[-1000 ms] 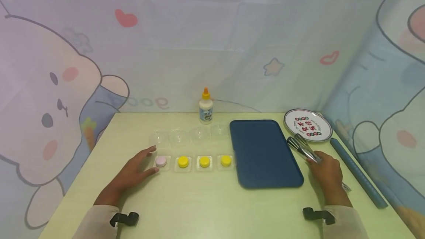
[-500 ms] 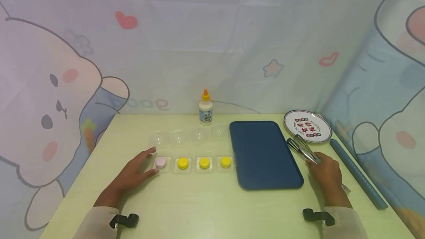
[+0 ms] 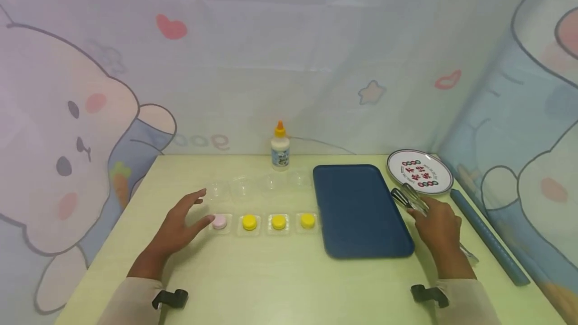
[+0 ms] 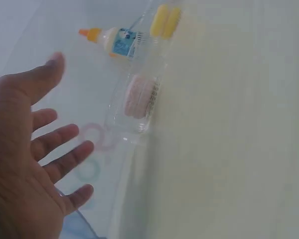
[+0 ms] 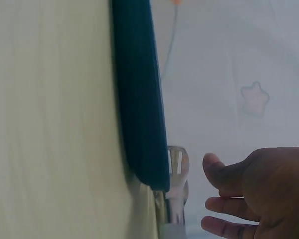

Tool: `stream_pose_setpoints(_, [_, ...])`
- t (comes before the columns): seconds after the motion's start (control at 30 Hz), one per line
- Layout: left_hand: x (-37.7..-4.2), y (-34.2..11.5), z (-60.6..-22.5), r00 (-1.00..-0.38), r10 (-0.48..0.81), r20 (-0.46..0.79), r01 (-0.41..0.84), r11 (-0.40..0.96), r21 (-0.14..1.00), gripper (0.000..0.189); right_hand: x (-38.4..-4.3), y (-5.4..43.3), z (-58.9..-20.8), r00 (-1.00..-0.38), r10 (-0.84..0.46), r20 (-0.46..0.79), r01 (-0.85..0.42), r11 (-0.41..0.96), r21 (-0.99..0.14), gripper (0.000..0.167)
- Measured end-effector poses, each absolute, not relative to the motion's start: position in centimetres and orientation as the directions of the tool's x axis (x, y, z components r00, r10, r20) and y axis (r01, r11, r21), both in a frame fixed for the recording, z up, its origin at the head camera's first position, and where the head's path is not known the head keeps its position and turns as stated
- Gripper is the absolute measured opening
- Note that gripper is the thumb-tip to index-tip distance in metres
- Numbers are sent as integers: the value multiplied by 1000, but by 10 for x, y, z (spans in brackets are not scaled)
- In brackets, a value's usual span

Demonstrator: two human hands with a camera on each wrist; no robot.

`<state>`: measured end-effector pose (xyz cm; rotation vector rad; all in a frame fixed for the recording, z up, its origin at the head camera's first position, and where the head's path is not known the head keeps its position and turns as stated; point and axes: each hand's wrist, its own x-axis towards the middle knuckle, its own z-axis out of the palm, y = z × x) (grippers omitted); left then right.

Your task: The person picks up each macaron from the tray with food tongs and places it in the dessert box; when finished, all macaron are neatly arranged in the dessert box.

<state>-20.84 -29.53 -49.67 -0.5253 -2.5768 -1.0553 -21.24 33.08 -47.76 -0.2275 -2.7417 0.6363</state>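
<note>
My left hand (image 3: pixel 173 229), fingers spread, hovers at the left of a pink macaron (image 3: pixel 219 221) lying in a clear plastic box. In the left wrist view nothing is between the fingers of this hand (image 4: pixel 27 134), and the macaron (image 4: pixel 138 97) is apart from them. Three yellow macarons (image 3: pixel 249 222) continue the row to the right, each in its own clear box with an open lid (image 3: pixel 244 188) behind. Over metal tongs (image 3: pixel 468 255) on the right is my right hand (image 3: pixel 435 227); the right wrist view shows its loosely bent fingers away from the slotted tongs (image 5: pixel 178 162).
A dark blue tray (image 3: pixel 363 212) lies between the macarons and the tongs. Behind are a white glue bottle (image 3: pixel 280 157) with an orange tip and a printed plate (image 3: pixel 420 172). A blue-grey bar (image 3: pixel 489 237) runs along the table's right side, near the fabric backdrop (image 3: pixel 289 64).
My left hand has lifted and opened wider beside the pink macaron. My right hand has risen from the tongs and shifted slightly forward and left.
</note>
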Motion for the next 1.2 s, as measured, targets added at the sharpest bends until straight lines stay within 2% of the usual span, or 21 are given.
stream_pose_setpoints(0.17, [-212,-278,-481,-880,209,427,451,652,610,66,-219,317,-464,-947,111,301,-23,912,-410,53])
stream_pose_setpoints(0.47, [-225,-250,-460,-911,282,300,412,622,666,59,-240,284,-454,-948,-41,317,-176,895,-411,52])
stream_pose_setpoints(0.93, [-253,-202,-438,-953,273,133,286,660,695,63,-267,231,-451,-947,-205,248,-309,794,-523,49])
stream_pose_setpoints(1.2, [-276,-169,-435,-954,297,32,231,666,709,65,-286,209,-442,-947,-270,175,-321,769,-553,51])
